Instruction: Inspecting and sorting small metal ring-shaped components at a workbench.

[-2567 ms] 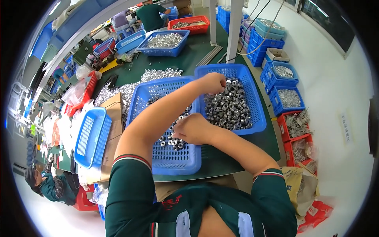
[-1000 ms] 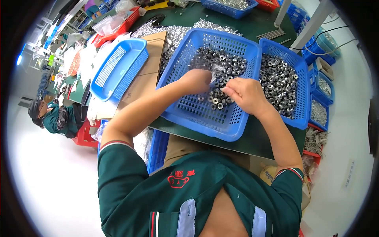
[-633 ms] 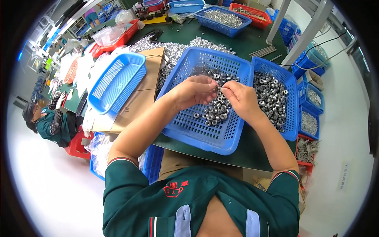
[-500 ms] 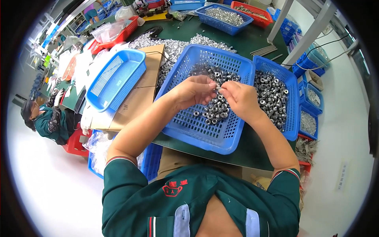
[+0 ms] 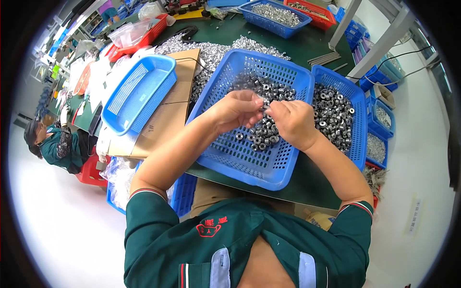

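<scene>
Over a blue perforated basket (image 5: 204, 156), my left hand (image 5: 237, 111) and my right hand (image 5: 295, 126) meet fingertip to fingertip. Both are closed in a pinch around a small shiny metal piece (image 5: 264, 108), mostly covered by the fingers, so its exact shape is hidden. Below them in the basket lies a heap of small metal rings (image 5: 261, 140) with holes through the middle. Some of that heap is hidden behind my hands. Close to the right hand stands a second blue basket (image 5: 357, 149), filled with similar metal rings (image 5: 330, 114).
Silvery small parts (image 5: 216, 53) are heaped on the green table behind the basket. A light blue tray (image 5: 117, 126) rests on cardboard (image 5: 161, 126) at the left. Blue and red bins (image 5: 283, 33) stand farther back, near metal rods (image 5: 324, 59). A seated co-worker (image 5: 60, 146) is at far left.
The right hand has turned slightly at the fingertips, its elbow swinging a little outward to the right. My left hand stays nearly in place. The whole view has shifted slightly.
</scene>
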A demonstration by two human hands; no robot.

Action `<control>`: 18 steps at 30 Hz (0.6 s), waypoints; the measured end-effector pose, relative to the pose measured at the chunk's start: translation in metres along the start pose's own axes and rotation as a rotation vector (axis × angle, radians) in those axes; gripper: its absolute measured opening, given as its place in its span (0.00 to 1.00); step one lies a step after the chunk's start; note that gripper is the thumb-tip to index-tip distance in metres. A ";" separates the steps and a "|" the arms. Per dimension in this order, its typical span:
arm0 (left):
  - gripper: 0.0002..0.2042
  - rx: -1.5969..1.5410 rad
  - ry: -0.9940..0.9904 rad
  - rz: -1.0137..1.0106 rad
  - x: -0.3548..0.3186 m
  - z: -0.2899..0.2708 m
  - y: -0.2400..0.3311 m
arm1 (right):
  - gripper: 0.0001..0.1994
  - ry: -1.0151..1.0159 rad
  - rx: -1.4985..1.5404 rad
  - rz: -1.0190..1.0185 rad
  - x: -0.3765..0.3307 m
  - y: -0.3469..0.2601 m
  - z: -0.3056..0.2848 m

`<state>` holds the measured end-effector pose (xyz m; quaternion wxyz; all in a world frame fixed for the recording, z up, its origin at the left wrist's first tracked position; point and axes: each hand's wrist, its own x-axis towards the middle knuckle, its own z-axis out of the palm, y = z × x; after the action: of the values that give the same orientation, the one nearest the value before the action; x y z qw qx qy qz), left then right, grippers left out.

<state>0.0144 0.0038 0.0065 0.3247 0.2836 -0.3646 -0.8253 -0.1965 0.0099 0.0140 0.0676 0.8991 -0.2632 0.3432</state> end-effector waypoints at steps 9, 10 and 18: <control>0.09 0.518 0.141 0.312 -0.001 0.015 -0.003 | 0.13 -0.177 0.713 0.565 -0.003 0.008 0.001; 0.09 0.534 0.139 0.343 0.001 0.018 -0.003 | 0.14 -0.249 0.788 0.626 -0.002 0.011 -0.003; 0.06 0.394 0.181 -0.001 -0.005 -0.005 0.010 | 0.17 -0.181 0.685 0.705 0.002 0.015 -0.004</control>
<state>0.0238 0.0001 0.0124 0.2937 0.4147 -0.4882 -0.7095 -0.2053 -0.0022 0.0175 -0.3747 0.7522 -0.4282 0.3325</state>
